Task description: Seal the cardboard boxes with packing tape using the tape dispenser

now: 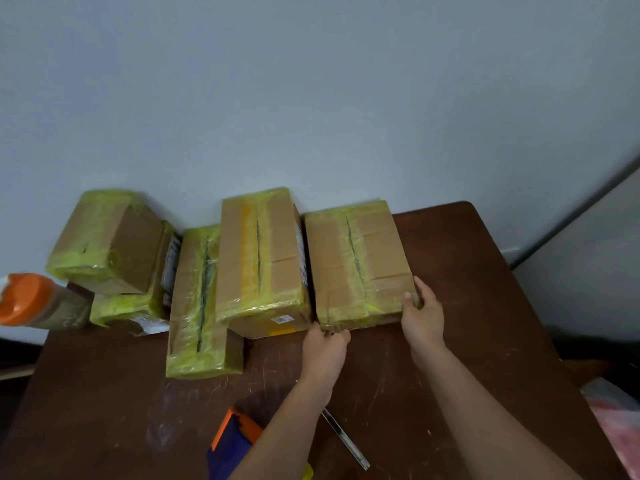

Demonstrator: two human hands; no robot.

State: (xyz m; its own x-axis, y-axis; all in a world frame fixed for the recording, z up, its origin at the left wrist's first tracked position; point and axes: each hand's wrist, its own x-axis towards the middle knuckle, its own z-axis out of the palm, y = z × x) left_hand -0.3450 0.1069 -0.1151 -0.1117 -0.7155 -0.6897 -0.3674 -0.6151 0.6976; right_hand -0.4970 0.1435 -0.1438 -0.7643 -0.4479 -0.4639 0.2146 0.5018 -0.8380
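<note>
Scratched brown table (450,271): all five yellow-taped cardboard boxes look sealed, so I'm nearly done. My left hand (325,351) and right hand (424,313) grip the rightmost taped box (360,261); blue-orange tape dispenser (235,441) lies idle.

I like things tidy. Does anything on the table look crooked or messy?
Yes. The top-left box sits tilted on another box instead of lying flat. The long box juts nearer than its neighbours. The table is scratched too.
</note>
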